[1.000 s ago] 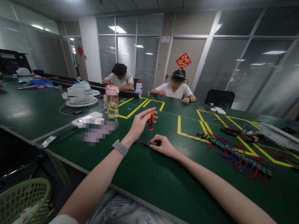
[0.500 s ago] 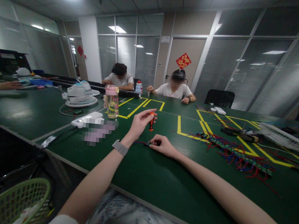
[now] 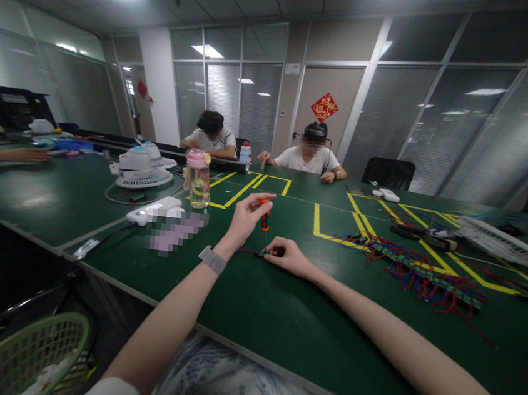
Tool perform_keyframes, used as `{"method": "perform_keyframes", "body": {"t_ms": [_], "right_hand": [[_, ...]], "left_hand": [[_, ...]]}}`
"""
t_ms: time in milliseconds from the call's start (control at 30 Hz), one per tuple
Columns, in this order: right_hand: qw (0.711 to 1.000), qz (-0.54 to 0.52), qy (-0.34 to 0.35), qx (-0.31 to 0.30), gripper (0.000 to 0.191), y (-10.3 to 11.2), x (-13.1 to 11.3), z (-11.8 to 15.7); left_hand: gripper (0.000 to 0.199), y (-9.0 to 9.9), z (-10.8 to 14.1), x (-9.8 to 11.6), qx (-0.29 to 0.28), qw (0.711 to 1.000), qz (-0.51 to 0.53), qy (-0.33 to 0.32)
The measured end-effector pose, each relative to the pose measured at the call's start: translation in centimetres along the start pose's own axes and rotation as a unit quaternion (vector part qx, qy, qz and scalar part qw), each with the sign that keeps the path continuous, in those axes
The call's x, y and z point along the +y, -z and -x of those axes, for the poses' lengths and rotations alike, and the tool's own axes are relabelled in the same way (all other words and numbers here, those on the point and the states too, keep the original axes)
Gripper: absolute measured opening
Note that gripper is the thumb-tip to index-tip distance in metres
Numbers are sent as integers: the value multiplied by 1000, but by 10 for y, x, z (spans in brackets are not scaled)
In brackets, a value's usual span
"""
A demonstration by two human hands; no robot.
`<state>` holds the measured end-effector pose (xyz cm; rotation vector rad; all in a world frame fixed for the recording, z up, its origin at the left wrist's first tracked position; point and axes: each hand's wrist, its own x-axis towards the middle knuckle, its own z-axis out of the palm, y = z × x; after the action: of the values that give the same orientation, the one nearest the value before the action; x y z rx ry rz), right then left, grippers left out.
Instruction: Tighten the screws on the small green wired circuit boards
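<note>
My left hand (image 3: pixel 247 218) is closed around the handle of an orange and black screwdriver (image 3: pixel 266 216). The tool stands nearly upright, and its thin shaft reaches down to a small circuit board (image 3: pixel 262 254) on the table. My right hand (image 3: pixel 290 257) pinches that board from the right, its fingertips hiding much of it. Red and blue wires (image 3: pixel 246 252) run off to the left of the board. Whether the screwdriver tip sits in a screw is too small to tell.
On the green table (image 3: pixel 325 336), a row of wired circuit boards (image 3: pixel 426 274) lies to the right. At left are a water bottle (image 3: pixel 198 181), a white power strip (image 3: pixel 154 210) and white fans (image 3: pixel 142 169). Two people sit opposite. A green basket (image 3: pixel 26 348) stands below the edge.
The screwdriver's handle has tipped slightly to the left, and the fingers of my left hand have shifted on it. My right hand stays in place at the board.
</note>
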<state>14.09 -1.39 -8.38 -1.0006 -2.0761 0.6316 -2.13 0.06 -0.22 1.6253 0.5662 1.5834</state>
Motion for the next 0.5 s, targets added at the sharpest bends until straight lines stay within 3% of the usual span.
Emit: {"method": "perform_keyframes", "body": {"t_ms": [267, 500], "right_hand": [[1000, -3, 0, 3, 11, -1, 3, -1], [1000, 2, 0, 5, 11, -1, 2, -1]], "left_hand": [[35, -2, 0, -1, -56, 990, 115, 54], [28, 1, 0, -3, 1, 1000, -22, 1]]}}
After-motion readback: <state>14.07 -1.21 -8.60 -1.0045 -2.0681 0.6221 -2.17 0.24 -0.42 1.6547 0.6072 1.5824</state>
